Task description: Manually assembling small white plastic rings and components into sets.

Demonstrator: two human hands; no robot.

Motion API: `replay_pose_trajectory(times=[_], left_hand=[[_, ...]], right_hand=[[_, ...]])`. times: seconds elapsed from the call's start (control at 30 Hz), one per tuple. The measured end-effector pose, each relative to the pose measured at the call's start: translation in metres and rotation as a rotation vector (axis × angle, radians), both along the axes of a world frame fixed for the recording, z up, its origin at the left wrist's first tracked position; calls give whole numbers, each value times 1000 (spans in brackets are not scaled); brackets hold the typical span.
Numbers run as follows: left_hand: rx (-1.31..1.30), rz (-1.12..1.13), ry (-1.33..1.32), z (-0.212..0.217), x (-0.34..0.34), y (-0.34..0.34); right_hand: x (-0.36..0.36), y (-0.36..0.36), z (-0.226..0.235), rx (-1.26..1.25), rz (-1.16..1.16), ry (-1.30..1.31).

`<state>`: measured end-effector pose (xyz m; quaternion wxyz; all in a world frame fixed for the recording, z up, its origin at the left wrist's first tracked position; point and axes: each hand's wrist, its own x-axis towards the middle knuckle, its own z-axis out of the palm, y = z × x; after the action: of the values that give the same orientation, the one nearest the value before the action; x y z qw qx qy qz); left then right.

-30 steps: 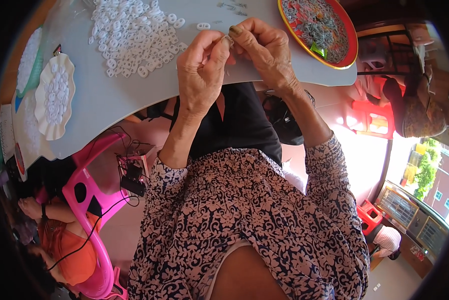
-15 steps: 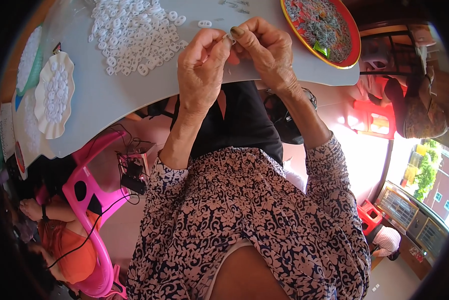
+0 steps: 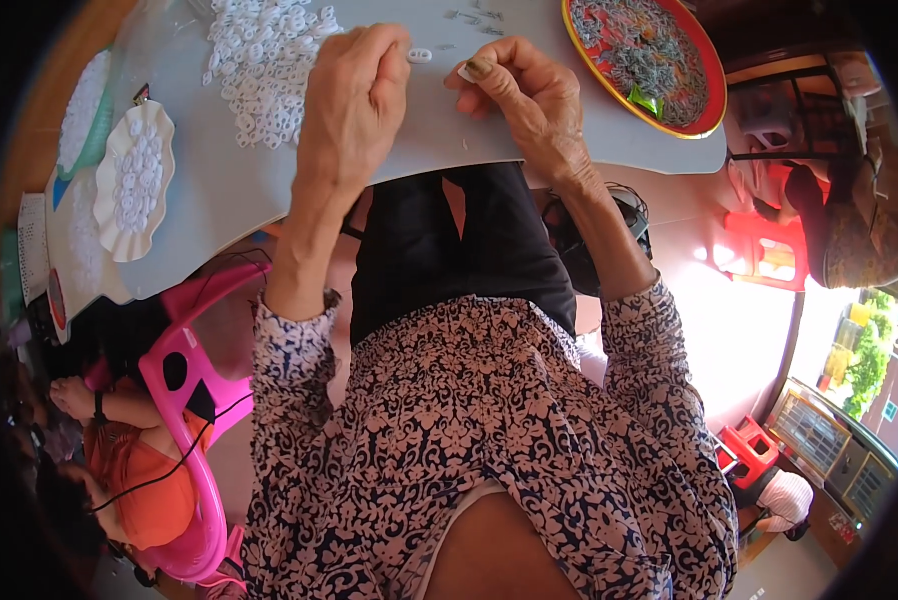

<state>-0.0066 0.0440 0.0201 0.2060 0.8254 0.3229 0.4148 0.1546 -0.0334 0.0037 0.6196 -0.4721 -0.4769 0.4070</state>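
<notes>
My right hand (image 3: 517, 92) is closed in a pinch above the table, with a small white plastic piece (image 3: 466, 74) between thumb and fingertips. Back turned up, my left hand (image 3: 352, 110) hovers at the right side of a pile of small white oval plastic pieces (image 3: 267, 75). Its fingers are curled inward, and whatever they hold is hidden. One loose white oval piece with two holes (image 3: 420, 56) lies between the hands. Several thin grey metal pieces (image 3: 479, 18) are scattered at the far side.
A red round tray with a yellow rim (image 3: 711, 112) holds many grey metal pieces and a green packet. On the left, a scalloped white dish (image 3: 109, 190) contains more white pieces. The grey table (image 3: 219, 205) curves in front of me. A person sits by a pink chair (image 3: 204, 490).
My hands have come apart. The left moved left toward the white pile and turned its back up, while the right stayed near its place, still pinching a small white piece.
</notes>
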Motion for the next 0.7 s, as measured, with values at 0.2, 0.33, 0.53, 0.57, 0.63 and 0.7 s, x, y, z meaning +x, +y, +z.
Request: replay_pose_trajectory(times=[0.2, 0.33, 0.53, 0.57, 0.63, 0.7], left_hand=[[347, -104, 430, -12, 11, 29], [311, -161, 389, -18, 12, 37], [-239, -224, 117, -3, 11, 23], [-614, -223, -45, 1, 13, 19], [-602, -268, -170, -1, 15, 18], [-589, -314, -293, -3, 14, 20]], right_hand=[[4, 1, -6, -10, 21, -7], [7, 3, -10, 30, -6, -112], [8, 1, -12, 54, -23, -62], [8, 1, -12, 36, -44, -38], [7, 1, -11, 60, -37, -25], [5, 1, -10, 82, -33, -12]])
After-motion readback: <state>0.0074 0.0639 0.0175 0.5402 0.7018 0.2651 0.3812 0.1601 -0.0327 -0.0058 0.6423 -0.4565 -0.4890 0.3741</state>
